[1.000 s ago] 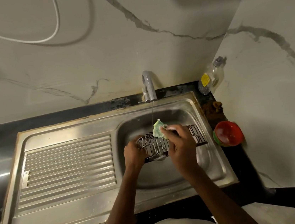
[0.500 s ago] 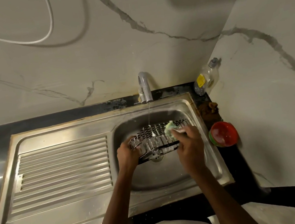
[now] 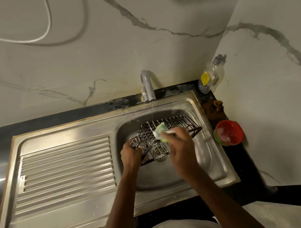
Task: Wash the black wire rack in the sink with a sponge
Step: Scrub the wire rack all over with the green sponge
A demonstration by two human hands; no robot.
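The black wire rack (image 3: 177, 124) is held tilted over the steel sink basin (image 3: 206, 156), under a thin stream from the tap (image 3: 147, 87). My left hand (image 3: 131, 153) grips the rack's near left end. My right hand (image 3: 181, 144) holds a green-and-yellow soapy sponge (image 3: 161, 131) pressed on the rack's grid near its middle. Foam sits on the wires close to the sponge. The rack's near right part is hidden behind my right hand.
A ribbed drainboard (image 3: 66, 173) takes up the sink's left side. On the black counter to the right stand a red bowl (image 3: 228, 131) with soap in it and a clear dish-soap bottle (image 3: 211, 77) in the corner. Marble walls close in behind and to the right.
The rack has been tipped so its grid faces more upward and reaches farther right. My right hand with the sponge slid right along it, then back toward the middle.
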